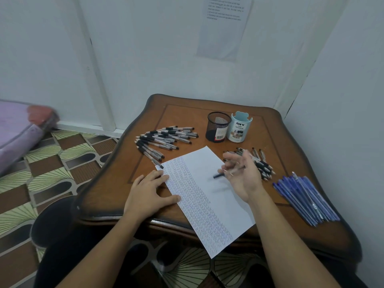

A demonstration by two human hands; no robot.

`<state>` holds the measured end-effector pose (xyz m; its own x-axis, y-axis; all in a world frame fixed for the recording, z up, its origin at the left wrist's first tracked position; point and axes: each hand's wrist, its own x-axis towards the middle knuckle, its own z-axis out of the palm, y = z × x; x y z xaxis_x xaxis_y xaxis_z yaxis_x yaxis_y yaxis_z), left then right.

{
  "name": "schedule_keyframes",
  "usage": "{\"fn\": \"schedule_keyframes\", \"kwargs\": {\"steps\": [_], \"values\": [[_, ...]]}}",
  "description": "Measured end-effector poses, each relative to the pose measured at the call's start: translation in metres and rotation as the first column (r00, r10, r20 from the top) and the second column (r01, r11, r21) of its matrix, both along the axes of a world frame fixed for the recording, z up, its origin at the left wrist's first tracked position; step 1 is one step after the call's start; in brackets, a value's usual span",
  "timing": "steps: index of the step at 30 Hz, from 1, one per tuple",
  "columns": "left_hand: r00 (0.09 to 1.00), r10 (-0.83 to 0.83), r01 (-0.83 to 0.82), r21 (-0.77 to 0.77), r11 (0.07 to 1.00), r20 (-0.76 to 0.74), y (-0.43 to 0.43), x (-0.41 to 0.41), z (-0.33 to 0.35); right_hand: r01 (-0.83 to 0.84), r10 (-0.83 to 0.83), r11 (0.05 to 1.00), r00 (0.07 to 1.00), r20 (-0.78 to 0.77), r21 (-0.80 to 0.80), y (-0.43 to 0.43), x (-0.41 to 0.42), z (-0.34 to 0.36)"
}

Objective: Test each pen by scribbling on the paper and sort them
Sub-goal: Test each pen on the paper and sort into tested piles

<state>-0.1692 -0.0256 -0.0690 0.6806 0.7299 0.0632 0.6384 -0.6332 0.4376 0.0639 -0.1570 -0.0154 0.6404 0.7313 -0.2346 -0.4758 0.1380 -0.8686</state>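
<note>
head view: table [187,113] fills centre and right of frame. paper [216,204] lies diagonally across its near edge, with the left strip full of scribble rows, the right part blank, and the lower corner hanging off the table. left hand [152,192] lies flat with fingers straight, pressing the paper's left edge and gripping nothing. right hand [242,175] is palm-up over the paper's right side, fingers half curled, in a loose hold on 1 pen [219,176] whose dark end points left. blur hides the exact pinch.

handling, as a guess: the pen is light, stiff and has a smooth barrel, so it will roll. best taken at the rubber grip near the tip. the paper is thin and slides, so it needs pinning.

around: a black-grip pile [164,138] sits left of centre, a mixed pile [262,165] just behind the right hand, and blue pens [305,198] at the right edge. a mesh cup [218,126] and a diy organizer [240,127] stand side by side above the paper. nothing blocks the blank area, though the mixed pile crowds the right wrist. a wall sheet [224,28] is at the top.
</note>
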Motion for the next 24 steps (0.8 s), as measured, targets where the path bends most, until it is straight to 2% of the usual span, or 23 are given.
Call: {"fn": "schedule_keyframes", "kwargs": {"steps": [4, 8, 11, 15, 24], "values": [[1.000, -0.009, 0.009, -0.014, 1.000, 0.000, 0.001, 0.000, 0.000, -0.059, 0.080, 0.988, 0.985, 0.153, -0.142, -0.011, -0.001, -0.012], [1.000, -0.004, 0.004, -0.010, 1.000, 0.025, 0.000, 0.000, -0.002, -0.083, 0.123, 0.985, 0.953, 0.277, -0.151, -0.024, -0.007, -0.027], [1.000, -0.006, 0.006, -0.003, 1.000, 0.017, 0.001, 0.000, -0.002, -0.056, 0.110, 0.983, 0.944, 0.311, -0.178, -0.026, -0.012, -0.035], [1.000, -0.006, 0.006, -0.001, 1.000, 0.007, 0.002, 0.001, -0.003, -0.114, 0.196, 0.974, 0.861, 0.469, -0.197, -0.032, -0.016, -0.039], [1.000, -0.005, 0.005, -0.006, 1.000, 0.013, 0.002, 0.002, -0.002, -0.075, 0.289, 0.933, 0.738, 0.610, -0.351, -0.033, -0.028, -0.044]]}}
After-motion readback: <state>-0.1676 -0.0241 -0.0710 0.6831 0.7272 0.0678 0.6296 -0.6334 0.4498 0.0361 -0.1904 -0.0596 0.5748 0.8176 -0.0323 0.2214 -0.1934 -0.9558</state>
